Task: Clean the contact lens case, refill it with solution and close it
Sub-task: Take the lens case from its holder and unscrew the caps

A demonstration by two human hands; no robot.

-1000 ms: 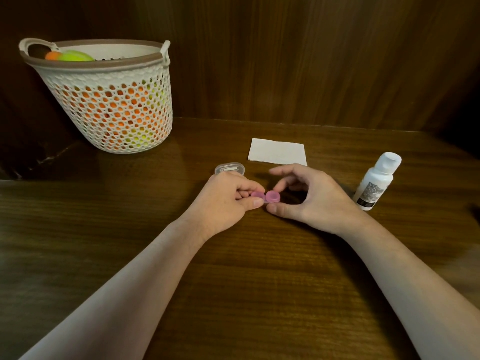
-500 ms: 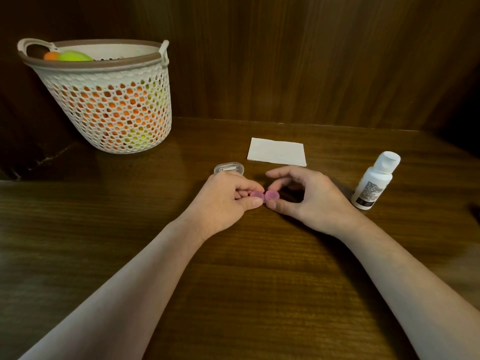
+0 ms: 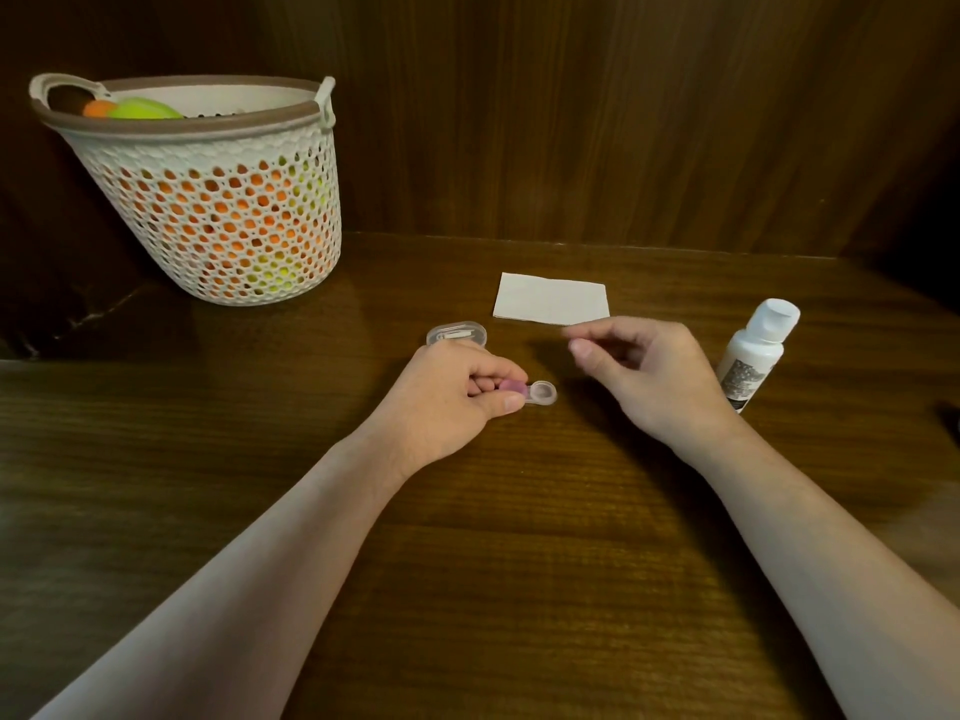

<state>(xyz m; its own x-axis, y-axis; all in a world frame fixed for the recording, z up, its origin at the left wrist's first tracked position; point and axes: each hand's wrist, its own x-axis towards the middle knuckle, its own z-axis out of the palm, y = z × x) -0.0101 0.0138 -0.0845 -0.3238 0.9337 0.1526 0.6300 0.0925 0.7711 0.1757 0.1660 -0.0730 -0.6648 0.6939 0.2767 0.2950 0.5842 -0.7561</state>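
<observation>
Left hand (image 3: 447,394): pinching lens case (image 3: 527,393) at its pink-capped end.
Right hand (image 3: 657,376): beside case, fingers curled; possibly holding a cap, unclear.

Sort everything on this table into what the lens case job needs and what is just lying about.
For the job: lens case, held by the left hand; solution bottle; paper tissue.

Lying about: basket with orange and green things inside; small clear box behind the left hand.

White mesh basket (image 3: 218,220) of fruit, wooden table (image 3: 467,563), wood-panelled wall (image 3: 571,122)
</observation>
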